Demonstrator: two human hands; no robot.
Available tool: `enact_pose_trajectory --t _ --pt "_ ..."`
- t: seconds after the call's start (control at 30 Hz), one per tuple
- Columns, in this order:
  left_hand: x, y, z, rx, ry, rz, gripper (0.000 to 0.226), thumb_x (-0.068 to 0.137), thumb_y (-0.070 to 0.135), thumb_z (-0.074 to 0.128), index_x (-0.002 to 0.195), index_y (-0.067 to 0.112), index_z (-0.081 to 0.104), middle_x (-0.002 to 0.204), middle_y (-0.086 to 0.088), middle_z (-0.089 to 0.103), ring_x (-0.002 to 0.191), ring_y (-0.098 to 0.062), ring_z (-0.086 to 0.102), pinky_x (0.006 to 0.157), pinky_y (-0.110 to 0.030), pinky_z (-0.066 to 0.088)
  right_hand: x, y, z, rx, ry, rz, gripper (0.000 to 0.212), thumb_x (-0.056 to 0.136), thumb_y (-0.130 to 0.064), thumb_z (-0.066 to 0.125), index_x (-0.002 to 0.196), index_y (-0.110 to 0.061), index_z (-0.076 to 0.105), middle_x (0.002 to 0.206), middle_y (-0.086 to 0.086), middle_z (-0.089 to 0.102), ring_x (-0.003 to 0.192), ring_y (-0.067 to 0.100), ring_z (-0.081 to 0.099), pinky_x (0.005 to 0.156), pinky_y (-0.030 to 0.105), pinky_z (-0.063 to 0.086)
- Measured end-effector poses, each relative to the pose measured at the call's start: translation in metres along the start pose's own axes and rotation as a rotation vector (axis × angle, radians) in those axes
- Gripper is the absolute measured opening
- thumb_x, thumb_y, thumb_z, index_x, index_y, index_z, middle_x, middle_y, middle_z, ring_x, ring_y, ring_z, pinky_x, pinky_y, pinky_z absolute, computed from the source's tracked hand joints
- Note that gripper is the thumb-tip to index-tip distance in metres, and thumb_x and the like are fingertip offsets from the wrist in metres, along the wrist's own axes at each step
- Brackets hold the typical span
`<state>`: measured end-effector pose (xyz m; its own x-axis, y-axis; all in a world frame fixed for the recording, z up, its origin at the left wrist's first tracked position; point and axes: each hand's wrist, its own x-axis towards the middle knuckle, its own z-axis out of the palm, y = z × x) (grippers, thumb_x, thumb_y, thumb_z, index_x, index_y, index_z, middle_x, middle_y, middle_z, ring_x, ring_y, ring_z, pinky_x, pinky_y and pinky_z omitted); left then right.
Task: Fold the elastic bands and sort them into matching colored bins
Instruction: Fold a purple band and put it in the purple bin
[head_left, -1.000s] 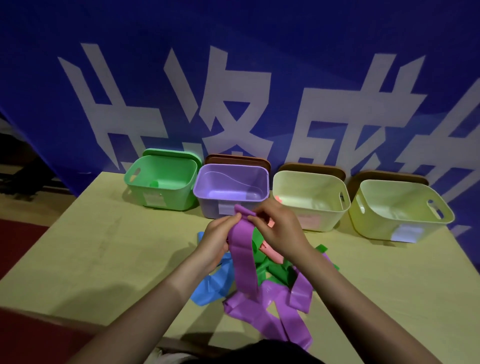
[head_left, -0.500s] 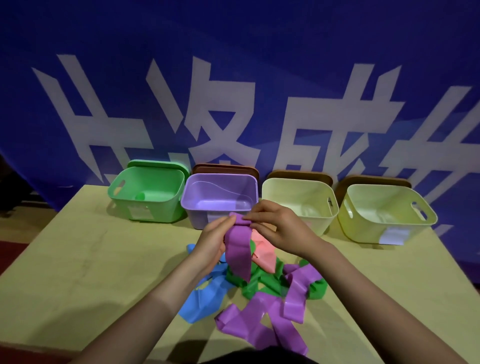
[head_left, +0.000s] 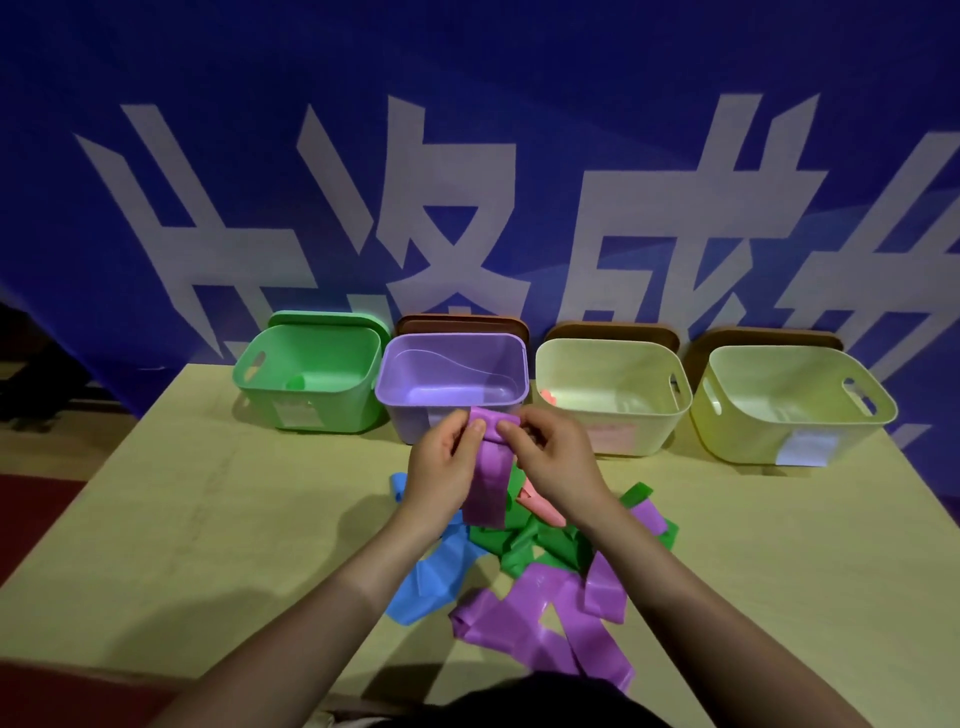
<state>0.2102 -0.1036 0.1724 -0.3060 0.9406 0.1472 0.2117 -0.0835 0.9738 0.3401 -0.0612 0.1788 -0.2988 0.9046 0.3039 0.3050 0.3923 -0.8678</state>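
My left hand (head_left: 445, 466) and my right hand (head_left: 551, 457) both pinch the folded top of a purple elastic band (head_left: 488, 477), which hangs doubled just in front of the purple bin (head_left: 451, 385). Under my hands lies a pile of loose bands: a blue band (head_left: 431, 577), green bands (head_left: 535, 545), a pink band (head_left: 537, 501) and another purple band (head_left: 540, 623). The green bin (head_left: 311, 387) holds a small green piece. A cream bin (head_left: 610, 395) shows a bit of pink inside.
Four bins stand in a row at the back of the pale table (head_left: 218, 519), the rightmost a yellowish bin (head_left: 789, 405). Lids lean behind them against a blue banner (head_left: 467, 156) with white characters. The table's front edge is close to my body.
The hanging length of the purple band has grown shorter as it was folded up. Both hands have stayed together in front of the purple bin.
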Motion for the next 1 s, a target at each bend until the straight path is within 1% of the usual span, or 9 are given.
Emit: enact_pose_trajectory --t 0.13,0.23,0.33,0.5,0.6,0.7,0.8,0.9,1.0 --pt "0.0 0.002 -0.011 -0.12 0.029 -0.127 0.016 0.089 0.022 0.058 0.083 0.013 0.069 0.081 -0.014 0.066 0.079 -0.018 0.056 0.071 -0.032 0.042 0.001 -0.001 0.008 0.009 -0.009 -0.017 0.026 0.085 -0.029 0.058 0.07 -0.007 0.062 0.058 -0.002 0.045 0.056 0.007 0.039 0.053 0.016 0.029" --pt "0.001 0.002 -0.021 -0.265 -0.008 -0.264 0.014 0.081 0.027 0.063 0.08 0.015 0.071 0.082 -0.012 0.065 0.08 -0.023 0.056 0.072 -0.034 0.041 0.001 -0.002 0.012 0.054 -0.059 0.005 0.017 0.088 -0.019 0.063 0.072 -0.014 0.063 0.06 -0.005 0.051 0.058 0.004 0.041 0.056 0.017 0.032" --pt "0.0 -0.001 -0.029 -0.187 -0.054 -0.184 0.018 0.09 0.022 0.062 0.089 0.007 0.072 0.089 -0.021 0.069 0.082 -0.026 0.061 0.077 -0.039 0.046 0.001 -0.002 0.016 0.036 -0.077 -0.029 0.013 0.088 -0.018 0.063 0.075 -0.019 0.065 0.062 -0.01 0.052 0.059 0.002 0.044 0.057 0.018 0.034" --pt "-0.002 -0.007 -0.028 -0.068 0.011 -0.128 0.025 0.095 0.012 0.055 0.079 0.024 0.07 0.075 0.006 0.071 0.078 -0.015 0.064 0.079 -0.036 0.049 0.001 -0.007 0.017 -0.313 -0.086 -0.373 0.019 0.09 -0.022 0.055 0.078 -0.009 0.062 0.066 -0.001 0.051 0.062 0.013 0.046 0.056 0.025 0.032" --pt "-0.003 -0.005 -0.032 -0.14 -0.021 -0.152 0.027 0.096 0.011 0.053 0.079 0.022 0.07 0.074 0.008 0.071 0.075 -0.01 0.062 0.076 -0.031 0.048 0.003 -0.01 0.013 -0.365 -0.091 -0.473 0.021 0.092 -0.024 0.052 0.084 -0.009 0.065 0.07 0.003 0.056 0.065 0.016 0.05 0.057 0.026 0.036" --pt "0.001 -0.004 -0.039 -0.34 -0.08 -0.221 0.016 0.092 0.018 0.058 0.091 0.016 0.073 0.09 -0.008 0.072 0.086 -0.019 0.063 0.08 -0.032 0.049 0.007 -0.013 0.013 -0.216 -0.099 -0.387 0.021 0.091 -0.024 0.056 0.092 -0.009 0.07 0.073 -0.003 0.059 0.067 0.005 0.048 0.061 0.015 0.036" --pt "0.007 -0.001 -0.037 -0.517 -0.082 -0.304 0.035 0.088 0.029 0.062 0.108 0.0 0.067 0.107 -0.022 0.068 0.097 -0.029 0.062 0.09 -0.04 0.048 0.01 -0.015 0.019 -0.013 -0.058 -0.208 0.024 0.089 -0.029 0.059 0.088 -0.008 0.071 0.071 0.003 0.062 0.067 0.014 0.054 0.063 0.027 0.043" --pt "0.008 0.006 -0.035 -0.554 -0.149 -0.423 0.047 0.093 0.044 0.046 0.112 0.006 0.066 0.107 -0.015 0.07 0.096 -0.024 0.067 0.088 -0.036 0.053 0.011 -0.014 0.023 0.125 -0.01 -0.038 0.011 0.088 -0.02 0.064 0.08 -0.015 0.07 0.064 -0.009 0.062 0.06 0.007 0.054 0.06 0.027 0.042" --pt "0.007 0.004 -0.034 -0.491 -0.098 -0.456 0.039 0.089 0.037 0.053 0.112 0.008 0.066 0.105 -0.016 0.071 0.098 -0.027 0.066 0.087 -0.037 0.053 0.01 -0.013 0.023 0.166 0.021 0.03 0.011 0.089 -0.013 0.066 0.083 -0.019 0.072 0.064 -0.014 0.063 0.061 0.004 0.056 0.06 0.024 0.043"
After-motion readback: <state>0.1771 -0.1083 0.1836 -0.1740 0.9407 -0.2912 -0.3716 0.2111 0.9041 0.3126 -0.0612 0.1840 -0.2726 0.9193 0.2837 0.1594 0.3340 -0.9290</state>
